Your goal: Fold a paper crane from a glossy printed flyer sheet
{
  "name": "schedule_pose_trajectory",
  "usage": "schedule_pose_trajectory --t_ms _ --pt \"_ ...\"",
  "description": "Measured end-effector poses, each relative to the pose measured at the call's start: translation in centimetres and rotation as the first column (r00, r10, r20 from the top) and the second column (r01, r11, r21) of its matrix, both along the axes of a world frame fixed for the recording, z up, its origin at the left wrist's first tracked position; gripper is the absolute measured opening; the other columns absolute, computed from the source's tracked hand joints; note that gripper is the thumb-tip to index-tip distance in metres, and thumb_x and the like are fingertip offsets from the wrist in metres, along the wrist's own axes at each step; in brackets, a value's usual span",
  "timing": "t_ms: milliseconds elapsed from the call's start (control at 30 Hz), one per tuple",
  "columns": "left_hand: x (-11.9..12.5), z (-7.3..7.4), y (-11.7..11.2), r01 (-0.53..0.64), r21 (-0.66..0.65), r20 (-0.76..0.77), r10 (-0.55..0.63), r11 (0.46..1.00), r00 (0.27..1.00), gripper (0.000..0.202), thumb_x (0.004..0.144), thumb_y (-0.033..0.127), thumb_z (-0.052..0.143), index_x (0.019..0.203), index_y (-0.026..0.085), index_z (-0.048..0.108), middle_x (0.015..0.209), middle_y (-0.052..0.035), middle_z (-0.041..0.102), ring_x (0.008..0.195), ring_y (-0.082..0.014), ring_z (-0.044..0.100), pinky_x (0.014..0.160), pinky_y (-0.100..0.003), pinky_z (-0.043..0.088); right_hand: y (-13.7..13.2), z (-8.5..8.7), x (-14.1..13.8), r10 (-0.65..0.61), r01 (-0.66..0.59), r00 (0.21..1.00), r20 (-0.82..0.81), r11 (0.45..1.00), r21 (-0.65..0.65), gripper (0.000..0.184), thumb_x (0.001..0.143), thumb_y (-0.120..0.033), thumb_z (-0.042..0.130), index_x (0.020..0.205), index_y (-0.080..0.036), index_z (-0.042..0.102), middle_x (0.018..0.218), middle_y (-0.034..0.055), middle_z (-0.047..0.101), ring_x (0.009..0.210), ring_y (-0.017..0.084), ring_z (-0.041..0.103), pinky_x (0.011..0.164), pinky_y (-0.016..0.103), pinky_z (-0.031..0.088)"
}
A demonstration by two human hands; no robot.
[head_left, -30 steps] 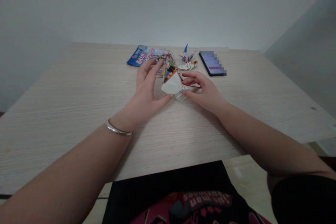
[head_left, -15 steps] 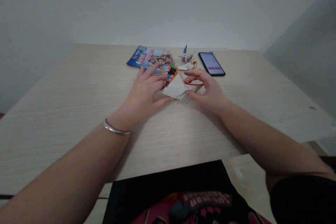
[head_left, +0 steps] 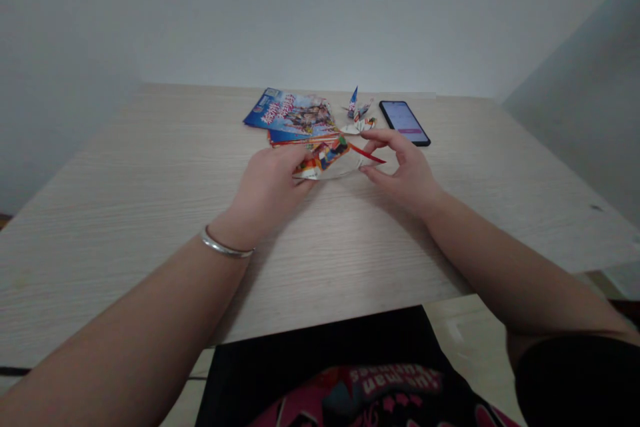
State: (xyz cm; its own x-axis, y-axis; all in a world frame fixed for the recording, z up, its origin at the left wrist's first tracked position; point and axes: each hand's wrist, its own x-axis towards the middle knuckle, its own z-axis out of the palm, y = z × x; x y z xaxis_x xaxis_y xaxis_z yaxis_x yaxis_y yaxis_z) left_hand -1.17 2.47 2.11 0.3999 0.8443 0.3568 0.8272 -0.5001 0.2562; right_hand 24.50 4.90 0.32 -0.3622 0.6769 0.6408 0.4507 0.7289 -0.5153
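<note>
A partly folded sheet of printed paper [head_left: 325, 159], colourful with white edges and a red flap, is held between my two hands above the table. My left hand [head_left: 273, 180], with a silver bangle at the wrist, is closed on the paper's left end, the thumb on top and the other fingers mostly hidden. On the other side, my right hand [head_left: 403, 163] pinches the paper's right end between thumb and fingers, beside the red flap. Just beyond the paper stands a folded paper crane [head_left: 354, 107], blue and white, with another folded white piece [head_left: 357, 125] in front of it.
Blue printed leaflets [head_left: 287, 112] lie stacked at the back left of the pale wooden table [head_left: 150, 180]. A phone [head_left: 405, 122] with its screen lit lies at the back right. A wall [head_left: 320, 13] rises behind the table.
The folded paper has opened out between my hands, and its printed side now shows. My left hand's fingers, spread over the paper before, have curled around its left end.
</note>
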Motion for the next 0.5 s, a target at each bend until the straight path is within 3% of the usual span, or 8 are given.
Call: schedule_pose_trajectory --t_ms 67,167,300,500 --pt "0.0 0.1 0.0 0.005 0.024 -0.093 -0.002 1.000 0.996 0.014 0.087 0.019 0.061 0.096 0.017 0.071 0.102 -0.0108 0.077 0.096 -0.0285 0.071 0.084 -0.039 0.053 0.2 0.1 0.0 0.009 -0.015 0.997 0.076 0.997 0.082 0.034 0.089 -0.022 0.068 0.123 -0.025 0.068 0.099 0.0038 0.075 0.094 0.023 0.069 0.093 0.043 0.054" --pt "0.2 0.2 -0.3 0.077 0.011 -0.213 -0.073 0.997 0.974 0.031 0.085 0.015 0.058 0.111 0.018 0.073 0.112 -0.0113 0.077 0.103 -0.0308 0.071 0.086 -0.042 0.052 0.5 -0.1 0.1 0.071 -0.107 0.971 0.228 0.983 0.148 0.019 0.094 -0.021 0.062 0.108 -0.025 0.074 0.095 0.0043 0.075 0.090 0.021 0.067 0.085 0.039 0.052" --pt "0.4 0.2 -0.8 0.210 -0.032 -0.306 -0.209 0.977 0.929 0.038 0.089 0.024 0.055 0.123 0.022 0.074 0.125 -0.0082 0.076 0.109 -0.0336 0.070 0.091 -0.048 0.051 0.9 -0.4 0.3 0.114 -0.183 0.901 0.419 0.975 0.127 0.018 0.092 -0.018 0.059 0.096 -0.023 0.076 0.094 0.0063 0.074 0.087 0.021 0.064 0.080 0.036 0.049" --pt "0.4 0.3 -1.2 0.275 -0.064 -0.348 -0.280 0.959 0.895 0.043 0.090 0.036 0.054 0.122 0.021 0.077 0.124 -0.0076 0.077 0.111 -0.0351 0.069 0.092 -0.053 0.048 1.1 -0.5 0.3 0.113 -0.196 0.826 0.553 0.976 0.093 0.019 0.082 -0.010 0.060 0.086 -0.020 0.075 0.090 0.0075 0.073 0.087 0.024 0.063 0.080 0.038 0.048"
